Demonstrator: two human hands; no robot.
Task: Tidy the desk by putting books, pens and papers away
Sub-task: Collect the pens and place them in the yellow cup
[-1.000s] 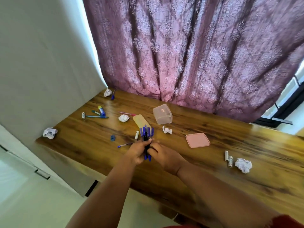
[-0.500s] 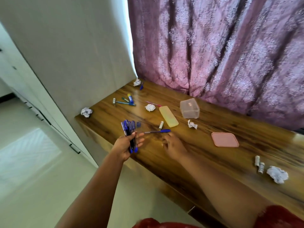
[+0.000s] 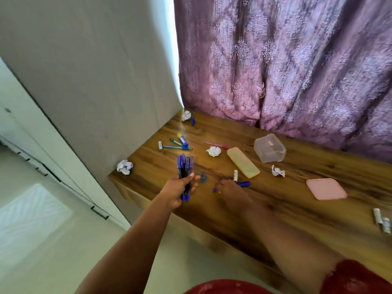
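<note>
My left hand [image 3: 178, 189] holds a bundle of several blue pens [image 3: 184, 166] upright over the desk's left front corner. My right hand [image 3: 231, 195] is down on the wooden desk [image 3: 297, 209], fingers curled over the middle of a single blue pen [image 3: 244, 183] whose two ends stick out either side. More pens [image 3: 177, 147] and a blue-and-yellow marker [image 3: 182, 139] lie at the back left. A pink pen [image 3: 216, 144] and crumpled paper balls [image 3: 213, 151] [image 3: 125, 167] [image 3: 278, 171] are scattered about.
A yellow pencil case [image 3: 242, 162], a clear plastic box [image 3: 269, 147] and its pink lid [image 3: 326, 188] lie mid-desk. A blue sharpener [image 3: 203, 178] and a small white tube [image 3: 235, 175] sit by my hands. Purple curtain [image 3: 286, 71] behind, white wall [image 3: 95, 81] to the left.
My hands have separated: the left kept the pen bundle and moved left, the right reached onto the single blue pen on the desk. The view swung left.
</note>
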